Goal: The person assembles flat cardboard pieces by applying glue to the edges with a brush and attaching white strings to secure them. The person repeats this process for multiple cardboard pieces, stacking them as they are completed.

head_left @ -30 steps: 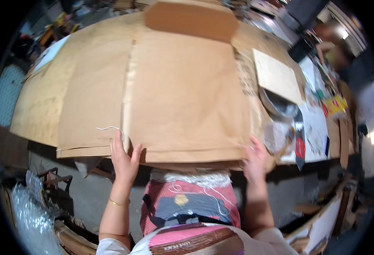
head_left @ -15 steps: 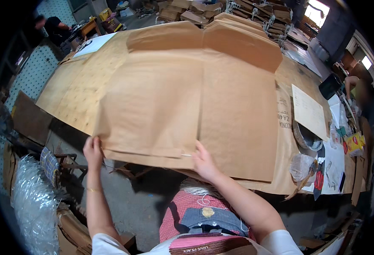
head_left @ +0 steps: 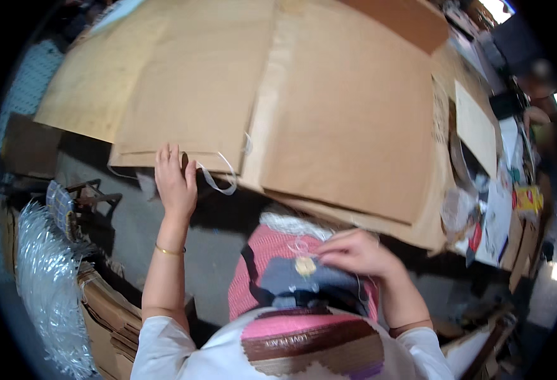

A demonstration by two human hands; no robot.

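Note:
A brown paper sack [head_left: 190, 82] lies flat on the table, its folded edge toward me. My left hand [head_left: 176, 183] rests on that near edge with fingers stretched out. Beside it, a loop of white ribbon-like cord [head_left: 218, 187] hangs off the edge. Over my lap, my right hand [head_left: 357, 253] has its fingers drawn together in a pinch; blur hides what, if anything, is between them. Thin white strings [head_left: 300, 246] lie next to those fingertips, above a white string bundle [head_left: 294, 225]. A second stack of brown sacks [head_left: 348, 120] lies to the right.
On the table's right are a pale board [head_left: 475, 126], a clear plastic bag [head_left: 457, 212], a red-handled tool [head_left: 475, 239] and a yellow packet [head_left: 527, 199]. Shiny plastic strands [head_left: 47, 285] and cardboard [head_left: 107, 316] stand at lower left. Another person [head_left: 538, 120] is at far right.
The sack, previously lifted by both hands, now lies flat. My right hand has left its edge and moved down to my lap. My left hand has opened and shifted right. The view tilts lower.

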